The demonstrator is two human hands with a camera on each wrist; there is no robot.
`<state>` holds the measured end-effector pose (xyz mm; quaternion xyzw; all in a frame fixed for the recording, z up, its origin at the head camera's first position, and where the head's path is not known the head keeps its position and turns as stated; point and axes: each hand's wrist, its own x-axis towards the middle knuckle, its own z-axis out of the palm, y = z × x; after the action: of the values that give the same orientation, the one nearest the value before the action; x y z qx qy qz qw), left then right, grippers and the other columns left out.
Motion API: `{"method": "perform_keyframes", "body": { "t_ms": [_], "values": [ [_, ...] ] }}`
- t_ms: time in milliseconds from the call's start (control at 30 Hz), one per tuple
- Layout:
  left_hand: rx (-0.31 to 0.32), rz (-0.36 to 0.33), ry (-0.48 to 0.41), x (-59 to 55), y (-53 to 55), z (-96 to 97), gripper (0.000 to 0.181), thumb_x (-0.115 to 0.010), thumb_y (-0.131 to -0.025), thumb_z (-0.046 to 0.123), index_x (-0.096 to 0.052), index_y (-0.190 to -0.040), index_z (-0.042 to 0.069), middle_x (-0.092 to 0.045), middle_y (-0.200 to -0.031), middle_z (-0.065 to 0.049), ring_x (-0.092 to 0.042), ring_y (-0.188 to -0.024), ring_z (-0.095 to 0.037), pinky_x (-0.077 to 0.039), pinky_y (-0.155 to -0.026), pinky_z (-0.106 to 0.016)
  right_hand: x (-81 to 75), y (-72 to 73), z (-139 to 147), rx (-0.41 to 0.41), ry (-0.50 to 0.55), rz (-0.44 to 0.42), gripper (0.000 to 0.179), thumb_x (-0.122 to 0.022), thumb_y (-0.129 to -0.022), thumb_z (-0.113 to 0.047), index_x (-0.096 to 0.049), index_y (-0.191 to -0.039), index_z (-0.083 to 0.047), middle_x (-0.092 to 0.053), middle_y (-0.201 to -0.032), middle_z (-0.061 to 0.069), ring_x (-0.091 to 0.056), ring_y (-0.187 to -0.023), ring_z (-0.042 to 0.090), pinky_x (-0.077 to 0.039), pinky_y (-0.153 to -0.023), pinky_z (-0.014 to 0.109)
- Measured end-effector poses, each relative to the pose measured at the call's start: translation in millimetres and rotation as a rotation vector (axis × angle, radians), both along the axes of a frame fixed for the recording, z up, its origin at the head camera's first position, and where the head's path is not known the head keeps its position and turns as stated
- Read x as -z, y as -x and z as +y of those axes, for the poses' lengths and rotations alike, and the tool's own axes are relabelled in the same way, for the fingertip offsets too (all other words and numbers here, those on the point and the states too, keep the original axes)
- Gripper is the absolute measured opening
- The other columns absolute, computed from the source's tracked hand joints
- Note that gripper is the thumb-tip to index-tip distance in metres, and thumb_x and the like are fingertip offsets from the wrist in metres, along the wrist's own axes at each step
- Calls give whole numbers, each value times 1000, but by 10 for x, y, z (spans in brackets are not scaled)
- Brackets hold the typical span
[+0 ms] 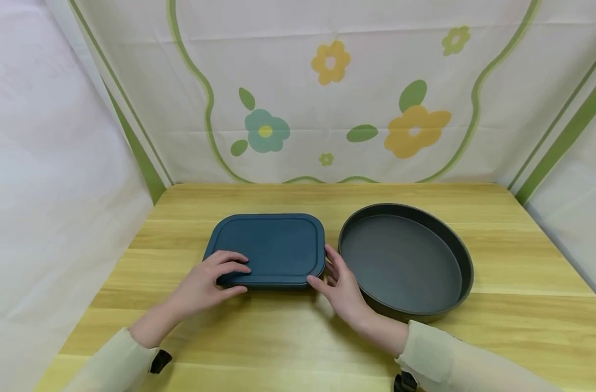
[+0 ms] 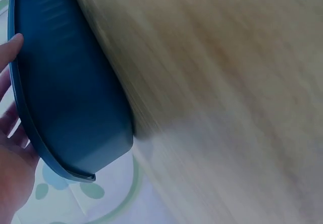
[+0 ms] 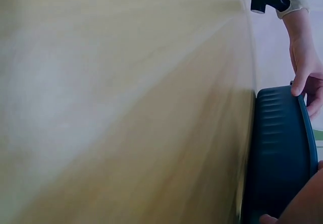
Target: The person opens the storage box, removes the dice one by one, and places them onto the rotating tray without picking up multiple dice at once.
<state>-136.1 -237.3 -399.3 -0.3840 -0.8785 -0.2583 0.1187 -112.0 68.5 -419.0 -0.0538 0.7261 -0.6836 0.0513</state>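
A dark blue rectangular lunch box (image 1: 268,245) with its lid on sits on the wooden table, left of the middle. My left hand (image 1: 205,286) grips its front left corner, fingers over the lid and thumb at the front edge. At the front right corner, my right hand (image 1: 347,294) holds the box with the thumb on the corner and fingers along the right side. In the left wrist view the thumb (image 2: 11,50) lies at the lid's rim. The right wrist view shows ridges on the box's side wall (image 3: 277,133).
A round dark grey pan (image 1: 401,261) stands just right of the box, close behind my right hand. The wooden tabletop (image 1: 288,343) runs back to a white cloth (image 1: 288,65) printed with flowers. White cloth also hangs at both sides.
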Motion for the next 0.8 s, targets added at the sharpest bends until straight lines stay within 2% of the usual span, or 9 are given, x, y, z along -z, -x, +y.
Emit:
{"method": "perform_keyframes", "body": {
  "t_ms": [200,367,633,800],
  "values": [
    [32,47,-42,26,8,6,33,-87,-70,12,-73,-99,20,-63,-113,2,-57,-106,-19,-48,-88,-29,5,-7,2,-12,-4,6,74,-69,-91,-10,-27,-152,-6,-28,-155,17,-32,-138,36,-27,-108,57],
    [28,37,-94,46,-3,22,32,-87,-69,10,-74,-96,20,-64,-110,1,-58,-104,-20,-41,-91,-16,8,-1,4,-12,-1,9,73,-69,-91,-10,-28,-151,-5,-30,-154,18,-33,-138,37,-28,-107,57],
    [-23,-58,-138,64,-18,35,28,-87,-71,11,-76,-94,23,-64,-111,3,-58,-105,-19,-46,-90,-27,10,0,5,-6,-9,10,73,-69,-91,-10,-28,-151,-5,-30,-153,18,-34,-137,37,-29,-107,57],
    [-27,-101,-161,66,-13,29,28,-86,-72,9,-76,-95,22,-64,-112,3,-57,-107,-19,-45,-92,-26,7,2,5,-10,-5,14,73,-69,-91,-10,-28,-151,-6,-30,-153,18,-34,-137,36,-29,-107,57]
  ]
}}
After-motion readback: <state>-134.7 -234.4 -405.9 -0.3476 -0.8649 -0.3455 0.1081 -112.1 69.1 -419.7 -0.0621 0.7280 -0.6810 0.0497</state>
